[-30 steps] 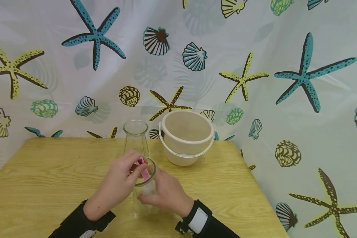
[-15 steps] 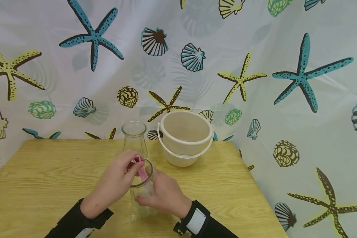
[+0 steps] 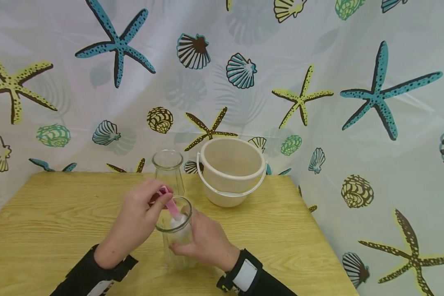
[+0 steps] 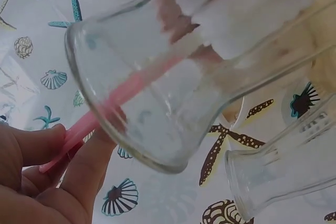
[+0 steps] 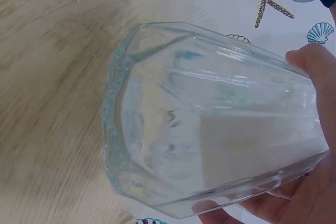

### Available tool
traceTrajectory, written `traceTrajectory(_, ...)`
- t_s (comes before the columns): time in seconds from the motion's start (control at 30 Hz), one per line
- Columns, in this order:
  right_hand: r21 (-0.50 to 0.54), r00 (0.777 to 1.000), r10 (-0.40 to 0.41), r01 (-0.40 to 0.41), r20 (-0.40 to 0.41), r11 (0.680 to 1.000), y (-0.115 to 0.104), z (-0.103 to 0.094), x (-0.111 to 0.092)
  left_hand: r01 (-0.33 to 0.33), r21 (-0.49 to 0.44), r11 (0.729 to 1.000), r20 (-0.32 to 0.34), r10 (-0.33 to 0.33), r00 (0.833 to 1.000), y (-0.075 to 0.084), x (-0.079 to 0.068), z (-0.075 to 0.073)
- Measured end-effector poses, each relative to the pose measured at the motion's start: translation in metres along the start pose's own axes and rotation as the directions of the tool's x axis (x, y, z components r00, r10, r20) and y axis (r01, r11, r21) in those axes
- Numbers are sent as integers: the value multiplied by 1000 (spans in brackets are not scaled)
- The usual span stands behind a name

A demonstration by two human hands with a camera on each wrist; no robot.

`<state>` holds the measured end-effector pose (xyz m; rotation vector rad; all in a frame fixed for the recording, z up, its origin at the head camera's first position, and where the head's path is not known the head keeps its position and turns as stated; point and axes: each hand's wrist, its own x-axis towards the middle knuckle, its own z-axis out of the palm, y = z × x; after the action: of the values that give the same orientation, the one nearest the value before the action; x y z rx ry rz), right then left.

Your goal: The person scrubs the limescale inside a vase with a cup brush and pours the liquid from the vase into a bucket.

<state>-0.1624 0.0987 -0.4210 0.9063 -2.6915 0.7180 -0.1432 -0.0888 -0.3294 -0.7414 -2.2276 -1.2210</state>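
My left hand (image 3: 138, 211) pinches the pink handle (image 3: 171, 206) of a bottle brush between thumb and fingers, above the mouth of a clear glass carafe (image 3: 173, 231). Inside the carafe is the brush's white, sponge-like head (image 4: 252, 19), with part of the handle passing out over the rim. My right hand (image 3: 209, 238) grips the carafe's body from the right side, thumb in front. In the right wrist view, the carafe's faceted base (image 5: 113, 124) faces the camera, and the white head shows blurred through the glass. Whether the base touches the table cannot be told.
A second glass carafe (image 3: 168, 167) stands just behind, partly hidden by my left hand. To its right is a cream bucket (image 3: 227, 185) with its handle hanging down in front. The wooden table (image 3: 77, 213) ends at a seashell-patterned curtain (image 3: 240, 111).
My left hand has moved up and left with the brush. More of the white head now shows near the carafe's mouth. The right hand and carafe stay nearly in place.
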Motion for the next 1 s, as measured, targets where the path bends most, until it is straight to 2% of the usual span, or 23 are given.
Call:
traceTrajectory(0.07,1,1000,1,-1,3,1000,0,0,0,-3,-9,1000,12,3,1000,-1,-2,5)
traceTrajectory(0.17,-5,1000,-10,10,4,1000,1,1,0,17,-37,999,74,-15,997,-2,-5,14)
traceTrajectory(0.3,4,1000,-21,21,4,1000,1,1,-1,68,-40,997,192,-59,980,-3,-10,23)
traceTrajectory(0.4,29,1000,-19,19,11,999,1,2,-1,82,-11,997,230,-77,970,-3,-13,26)
traceTrajectory(0.8,23,1000,-8,8,10,1000,1,0,-2,-7,169,986,214,-29,976,-8,-14,24)
traceTrajectory(1.0,30,1000,-13,13,8,999,2,0,-2,-27,206,978,207,-17,978,-11,-14,25)
